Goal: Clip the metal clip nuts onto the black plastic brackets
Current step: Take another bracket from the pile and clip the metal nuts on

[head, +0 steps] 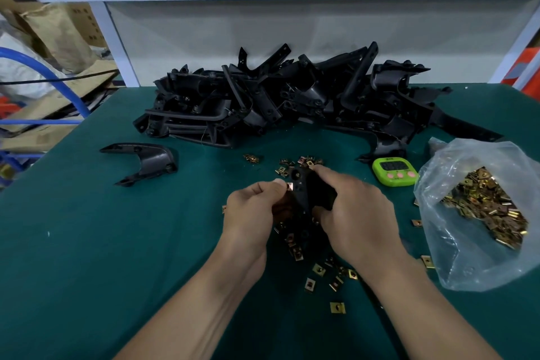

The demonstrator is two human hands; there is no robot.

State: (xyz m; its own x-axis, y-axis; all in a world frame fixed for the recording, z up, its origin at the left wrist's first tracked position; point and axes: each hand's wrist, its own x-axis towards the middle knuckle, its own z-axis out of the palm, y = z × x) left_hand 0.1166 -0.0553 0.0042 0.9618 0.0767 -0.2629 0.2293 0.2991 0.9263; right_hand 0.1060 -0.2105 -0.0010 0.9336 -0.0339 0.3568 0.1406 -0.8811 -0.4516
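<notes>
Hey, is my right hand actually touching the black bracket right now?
Touching. The head view shows the right hand with its fingers curled round the black bracket, while the left hand pinches a clip nut.

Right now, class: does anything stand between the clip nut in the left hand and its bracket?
Nothing visible does. The left hand pinches the clip nut right at the edge of the black bracket, which the right hand holds. Loose clip nuts lie on the table beneath, out of the way.
</notes>
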